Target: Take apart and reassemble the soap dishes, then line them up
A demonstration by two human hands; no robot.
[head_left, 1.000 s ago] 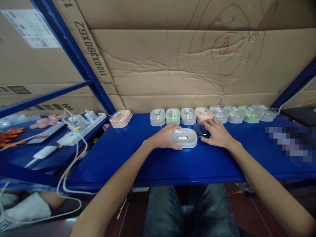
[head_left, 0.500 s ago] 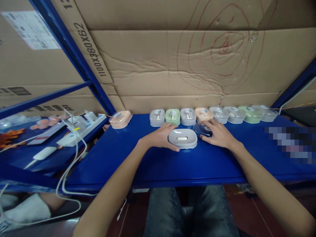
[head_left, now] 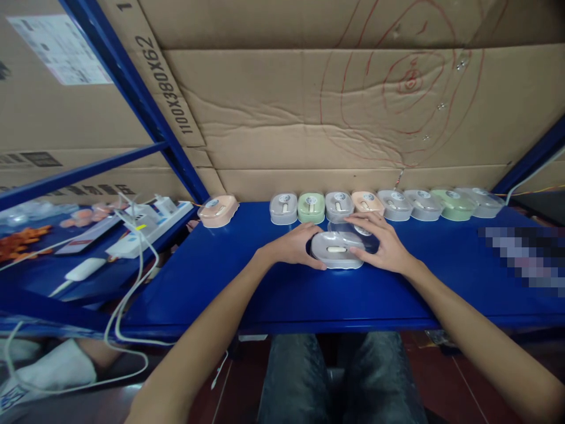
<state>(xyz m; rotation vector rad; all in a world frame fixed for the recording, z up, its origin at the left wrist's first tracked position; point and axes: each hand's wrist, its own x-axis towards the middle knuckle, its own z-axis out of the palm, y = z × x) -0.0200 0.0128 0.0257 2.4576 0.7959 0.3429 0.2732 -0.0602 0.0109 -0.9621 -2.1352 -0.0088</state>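
Note:
A pale grey oval soap box with a small white piece in its middle sits on the blue tabletop in front of me. My left hand is curled round its left end, thumb at the near side. In my right hand is a clear plastic lid with a round sticker, pinched between thumb and fingers. The lid is tilted over the right and far part of the box, overlapping it in view. Whether its rim touches the box I cannot tell.
Behind stands a row of several lidded boxes in grey, green and peach, such as a green box. A peach box sits apart at left. White cables hang beside a power strip. Cardboard backs the blue table.
My right hand has brought the clear lid left, from beside the grey box to over it. The left hand remains on the box. The view has shifted slightly.

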